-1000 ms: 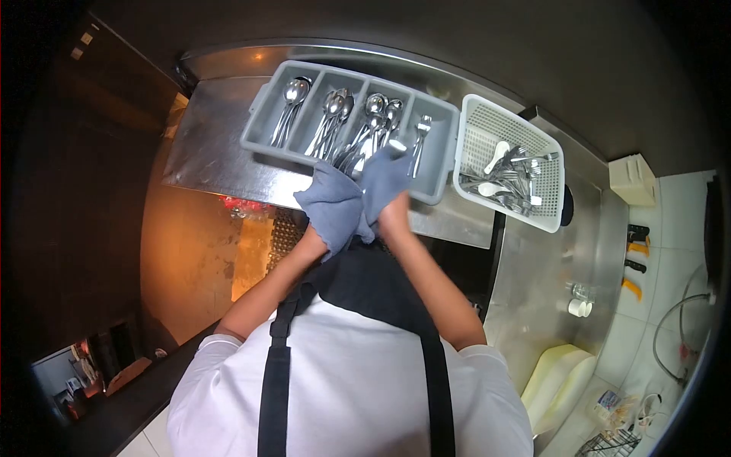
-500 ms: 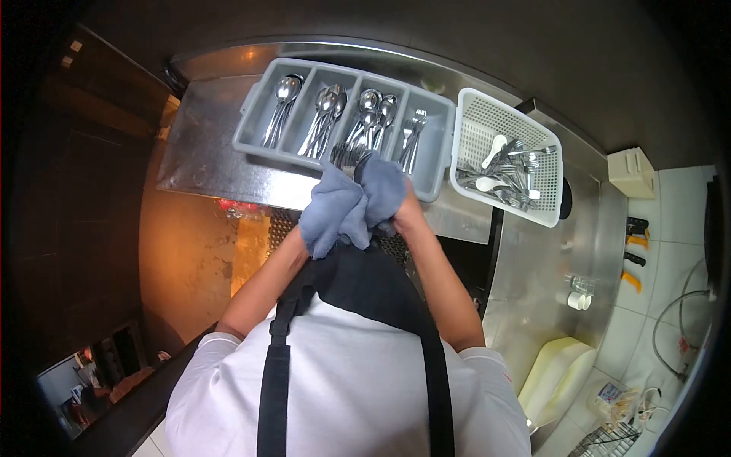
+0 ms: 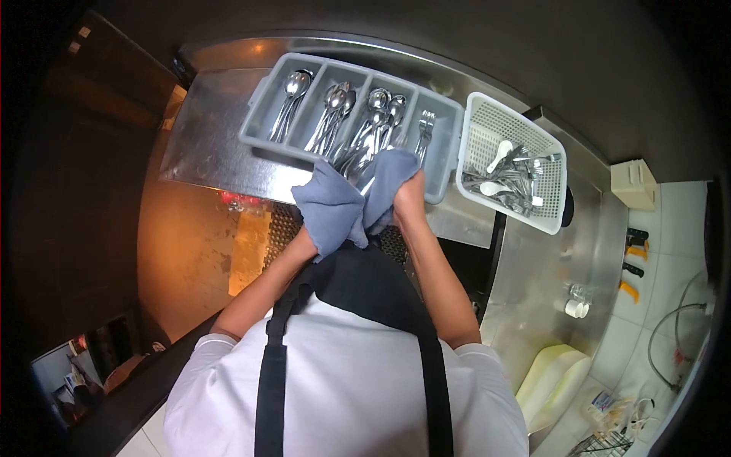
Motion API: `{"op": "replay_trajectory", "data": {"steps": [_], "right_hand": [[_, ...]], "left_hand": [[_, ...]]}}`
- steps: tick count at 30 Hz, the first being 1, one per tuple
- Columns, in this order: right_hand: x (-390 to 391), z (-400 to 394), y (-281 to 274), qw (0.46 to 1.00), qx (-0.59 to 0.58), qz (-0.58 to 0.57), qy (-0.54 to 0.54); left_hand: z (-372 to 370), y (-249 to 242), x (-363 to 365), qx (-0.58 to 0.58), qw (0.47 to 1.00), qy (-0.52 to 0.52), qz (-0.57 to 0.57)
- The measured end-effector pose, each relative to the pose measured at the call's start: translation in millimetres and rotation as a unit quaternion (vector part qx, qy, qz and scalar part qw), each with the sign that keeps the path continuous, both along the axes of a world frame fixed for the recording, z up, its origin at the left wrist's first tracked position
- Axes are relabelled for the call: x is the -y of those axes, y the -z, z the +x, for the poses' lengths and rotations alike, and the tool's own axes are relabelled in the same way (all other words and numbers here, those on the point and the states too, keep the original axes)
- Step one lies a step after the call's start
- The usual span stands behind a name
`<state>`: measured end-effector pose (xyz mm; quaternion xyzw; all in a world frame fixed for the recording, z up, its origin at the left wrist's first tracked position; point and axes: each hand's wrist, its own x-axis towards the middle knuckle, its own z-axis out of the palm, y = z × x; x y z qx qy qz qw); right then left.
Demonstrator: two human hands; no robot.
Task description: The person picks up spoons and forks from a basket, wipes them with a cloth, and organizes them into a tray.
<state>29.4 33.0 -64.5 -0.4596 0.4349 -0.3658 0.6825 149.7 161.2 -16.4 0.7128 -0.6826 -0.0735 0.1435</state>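
Observation:
A blue-grey cloth (image 3: 333, 209) spans both my hands, with metal cutlery (image 3: 359, 164) poking out of its folds at the top. My left hand (image 3: 311, 234) is mostly covered by the cloth it grips. My right hand (image 3: 410, 194) closes round the other side of the cloth, its fingers largely hidden. Just beyond is a grey cutlery tray (image 3: 444, 145) with four compartments. Spoons (image 3: 292, 99) fill the leftmost one, more spoons (image 3: 335, 107) the second, mixed spoons (image 3: 378, 114) the third, and forks (image 3: 426, 131) the rightmost.
Right of the tray stands a white perforated basket (image 3: 478, 114) with mixed cutlery and white spoons. A steel counter (image 3: 205, 137) runs beneath both. Farther right are small white cups (image 3: 576, 308), knives with black and yellow handles (image 3: 633, 263), and a pale yellow container (image 3: 552, 381).
The cloth has opened wider between my hands, and my right hand has moved slightly up and right. The fork tines that stuck up from the cloth no longer show as clearly.

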Motion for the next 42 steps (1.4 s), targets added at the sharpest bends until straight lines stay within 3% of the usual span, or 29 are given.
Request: {"op": "replay_trajectory", "data": {"steps": [2, 4, 5, 7, 8, 10, 11, 13, 15, 16, 18, 19, 21, 23, 27, 29, 31, 33, 34, 36, 37, 40, 41, 42], "right_hand": [[10, 5, 14, 0.998, 0.037, -0.034, 0.035], [15, 8, 23, 0.994, 0.055, -0.032, 0.093], [13, 9, 28, 0.99, 0.109, -0.007, 0.085], [-3, 12, 21, 0.986, 0.131, 0.091, 0.048], [-17, 14, 17, 0.98, 0.141, 0.14, 0.03], [-57, 19, -19, 0.979, 0.163, 0.125, 0.007], [-49, 9, 12, 0.978, 0.136, 0.153, -0.045], [-22, -3, 24, 0.972, 0.134, 0.184, -0.061], [5, -9, 26, 0.959, 0.17, 0.224, -0.041], [13, -14, 23, 0.956, 0.184, 0.223, -0.04], [24, -20, 11, 0.952, 0.211, 0.219, -0.04], [22, -23, 4, 0.959, 0.189, 0.201, -0.069], [6, -26, -9, 0.988, 0.067, 0.041, -0.133], [-8, -21, 0, 0.967, -0.036, -0.179, -0.176], [2, -10, 0, 0.969, -0.113, -0.211, -0.063], [16, -12, 3, 0.962, -0.125, -0.244, 0.012], [19, -12, 7, 0.966, -0.116, -0.225, 0.055], [14, -8, 12, 0.971, -0.092, -0.208, 0.072], [9, -5, 14, 0.988, -0.044, -0.132, 0.065], [-1, 0, 14, 0.997, 0.054, 0.025, 0.048], [10, 0, 23, 0.996, 0.049, 0.056, 0.046], [33, -5, 26, 0.998, 0.029, -0.018, 0.045], [34, -2, 26, 0.995, 0.085, -0.008, 0.059], [30, 0, 25, 0.991, 0.104, 0.028, 0.075]], "left_hand": [[-4, -36, 2, 0.053, 0.99, 0.018, 0.128], [0, 34, -3, -0.045, 0.993, 0.006, -0.112], [1, 58, -2, -0.094, 0.968, 0.0, -0.232], [-2, 35, -1, -0.06, 0.989, -0.007, -0.133], [-2, 35, -1, -0.092, 0.99, -0.023, -0.108], [-1, 47, -2, -0.204, 0.973, -0.07, -0.085], [0, 59, -3, -0.283, 0.95, -0.099, -0.085], [-2, 38, 8, -0.234, 0.962, -0.14, 0.007], [2, 34, 15, -0.083, 0.988, -0.12, 0.047], [6, 41, 18, 0.044, 0.995, -0.078, 0.037], [11, 56, 24, 0.136, 0.989, -0.04, -0.042], [12, 63, 25, 0.101, 0.988, -0.045, -0.11], [11, 76, 27, -0.002, 0.987, -0.053, -0.153], [8, 79, 27, -0.093, 0.987, -0.065, -0.112], [0, 70, 32, -0.069, 0.986, -0.09, -0.126], [-2, 39, 29, -0.045, 0.986, -0.05, -0.151], [2, 11, 21, -0.03, 0.993, -0.003, -0.118], [5, 6, 13, -0.09, 0.991, 0.002, -0.1], [4, 11, 9, -0.156, 0.981, -0.02, -0.113], [9, 30, 1, -0.191, 0.975, -0.011, -0.112], [14, 39, -5, -0.161, 0.982, 0.021, -0.098], [12, 38, -3, -0.212, 0.962, -0.008, -0.17], [9, 26, 2, -0.252, 0.944, -0.036, -0.212], [5, 15, 5, -0.194, 0.965, -0.066, -0.163]]}}
